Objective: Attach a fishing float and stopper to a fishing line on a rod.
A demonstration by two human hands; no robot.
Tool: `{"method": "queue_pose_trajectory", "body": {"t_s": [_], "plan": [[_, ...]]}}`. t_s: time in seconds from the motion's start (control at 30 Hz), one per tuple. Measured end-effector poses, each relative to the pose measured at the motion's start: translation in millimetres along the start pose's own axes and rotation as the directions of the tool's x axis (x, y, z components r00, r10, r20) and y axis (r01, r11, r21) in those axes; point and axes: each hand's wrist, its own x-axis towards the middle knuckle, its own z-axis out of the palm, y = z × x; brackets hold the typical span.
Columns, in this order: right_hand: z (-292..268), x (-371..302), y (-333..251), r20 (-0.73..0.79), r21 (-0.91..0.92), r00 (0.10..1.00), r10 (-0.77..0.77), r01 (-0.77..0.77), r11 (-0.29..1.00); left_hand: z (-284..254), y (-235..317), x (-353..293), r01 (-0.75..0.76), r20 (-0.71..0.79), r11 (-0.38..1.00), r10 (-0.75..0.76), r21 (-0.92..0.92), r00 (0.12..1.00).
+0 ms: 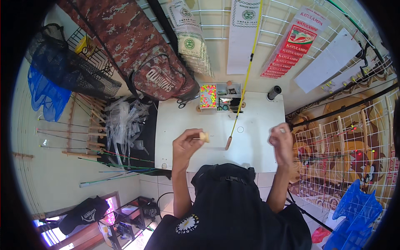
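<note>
Between the thumb and fingers of my left hand [186, 146] is a small pale-yellow spool-shaped piece [204, 136], held above the white table [179, 160]. My right hand [282, 143] is raised over the table's right side, its fingers curled toward the thumb. Whatever it may hold is too small or blurred to make out. Between the two hands, a thin yellow fishing rod [248, 71] rests with its brown handle [228, 143] on the table and its shaft slanting up toward the wall grid.
At the table's back sits a compartment box [208, 109] with bright pink and yellow beads. Scissors [181, 104] lie left of it, a black cylinder [273, 92] to the right. A camouflage rod bag [137, 50] hangs behind, clear plastic wrappers [125, 125] lie at left.
</note>
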Motion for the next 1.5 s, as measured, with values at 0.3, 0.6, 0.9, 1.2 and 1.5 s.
{"method": "queue_pose_trajectory", "body": {"t_s": [0.3,0.6,0.9,1.2,1.5], "plan": [[65.0,-7.9,7.9,0.627,-0.311,0.774,0.087,0.147,0.939,27.1,7.2,4.7,-0.056,0.285,0.994,0.028,0.091,0.958],[22.9,-11.6,-3.5,0.433,-0.289,0.898,0.078,0.056,0.956,-3.4,3.3,0.3,-0.053,0.043,0.996,0.050,0.077,0.998],[-32.9,-11.6,-18.0,-0.072,-0.532,0.968,-0.240,0.167,0.830,-34.0,4.8,-7.3,-0.066,-0.146,0.997,0.060,-0.035,0.987],[-115.8,8.4,-6.1,-0.465,-0.553,0.689,-0.556,0.264,0.790,-92.7,-18.5,-4.0,-0.109,-0.332,0.989,0.070,-0.101,0.941],[-185.4,8.7,11.7,-0.612,-0.641,0.479,-0.629,0.166,0.750,-147.0,-94.3,-11.7,-0.124,-0.571,0.961,-0.041,-0.247,0.820]]}}
